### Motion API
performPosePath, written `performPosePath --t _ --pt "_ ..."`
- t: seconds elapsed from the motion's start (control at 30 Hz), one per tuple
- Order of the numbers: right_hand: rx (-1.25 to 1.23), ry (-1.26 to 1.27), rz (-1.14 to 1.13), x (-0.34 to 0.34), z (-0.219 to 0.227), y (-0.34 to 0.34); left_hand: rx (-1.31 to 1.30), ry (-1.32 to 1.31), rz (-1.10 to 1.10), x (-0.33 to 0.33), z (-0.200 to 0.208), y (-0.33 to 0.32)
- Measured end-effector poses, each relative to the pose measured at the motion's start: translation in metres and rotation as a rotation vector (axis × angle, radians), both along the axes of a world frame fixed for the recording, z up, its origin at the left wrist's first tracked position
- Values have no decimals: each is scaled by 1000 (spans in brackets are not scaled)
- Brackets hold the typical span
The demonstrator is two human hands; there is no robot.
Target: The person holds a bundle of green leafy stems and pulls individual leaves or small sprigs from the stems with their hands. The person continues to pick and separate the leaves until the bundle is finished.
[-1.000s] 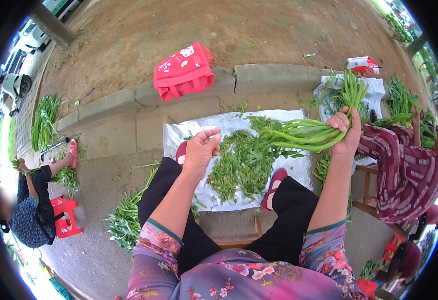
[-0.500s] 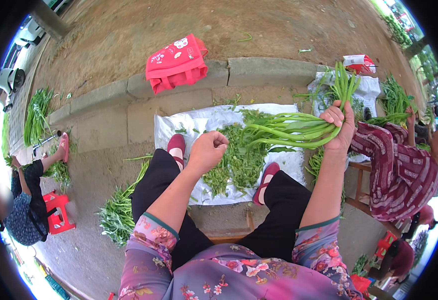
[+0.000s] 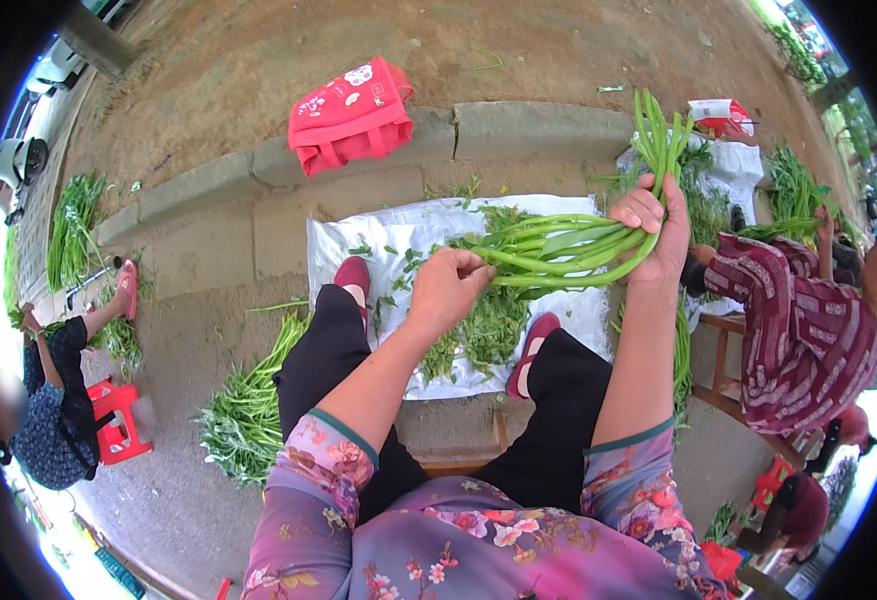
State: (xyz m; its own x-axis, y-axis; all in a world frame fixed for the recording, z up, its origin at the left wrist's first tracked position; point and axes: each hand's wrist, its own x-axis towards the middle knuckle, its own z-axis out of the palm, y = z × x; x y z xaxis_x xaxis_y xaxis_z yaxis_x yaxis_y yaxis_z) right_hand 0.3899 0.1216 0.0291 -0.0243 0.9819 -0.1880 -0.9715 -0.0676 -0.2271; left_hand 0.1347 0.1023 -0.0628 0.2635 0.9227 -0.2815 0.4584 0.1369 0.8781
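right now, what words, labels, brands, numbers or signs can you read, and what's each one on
None reads clearly enough to quote.
Pink-red fabric bag by the grey stone kerb: white printed marks, too small to read.
Red-and-white packet: any markings too small to read.
Silvery-white sheet on the ground: no legible print.

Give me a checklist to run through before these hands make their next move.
1. Right hand closed around the stem bundle: ok, its stems stick out above the fist.
2. Left hand at the bundle's left end: ok, fingertips are there.
3. Left fingers firmly gripping a stem or leaf: cannot tell, the hand hides it.
4. White sheet beneath the bundle: ok, with loose leaves scattered on it.
5. Sheet free of feet: not ok, both red shoes are on it.
6. Red bag clear of both hands: ok.
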Motion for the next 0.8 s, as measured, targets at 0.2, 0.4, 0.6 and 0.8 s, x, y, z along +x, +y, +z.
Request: performPosePath --t 0.2,0.4,0.6,0.8 --pt "-22 2 -37 14 -1 -3 -176 -183 43 -10 5 5" --pt "-53 -35 -79 22 -3 -4 -339 -245 -104 -24 23 8" --pt "-67 -43 -147 27 1 -3 -318 -193 -111 -45 18 12" --pt "-72 -53 -168 39 -5 -2 -294 -142 2 -61 23 18"
